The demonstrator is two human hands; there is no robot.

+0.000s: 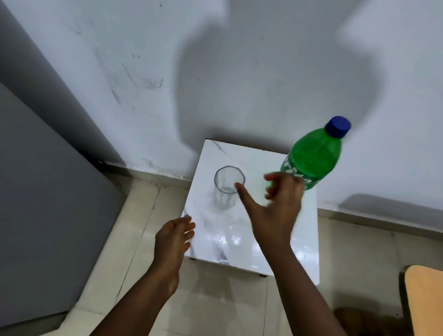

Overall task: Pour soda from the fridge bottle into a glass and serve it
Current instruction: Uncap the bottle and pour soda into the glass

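Note:
A green soda bottle (312, 157) with a blue cap stands at the far right of a small white marble-patterned table (239, 243); its base is hidden behind my right hand. A clear, empty glass (227, 187) stands upright at the table's far middle. My right hand (274, 209) hovers between them, blurred by motion, fingers spread, thumb tip near the glass's right rim. The fingers are not wrapped around the bottle. My left hand (174, 240) hangs by the table's left front edge, fingers loosely curled, holding nothing.
A grey fridge side (35, 183) fills the left of the view. A white wall (144, 61) stands right behind the table. Tiled floor (134, 240) lies between fridge and table. A tan wooden seat (428, 307) juts in at the lower right.

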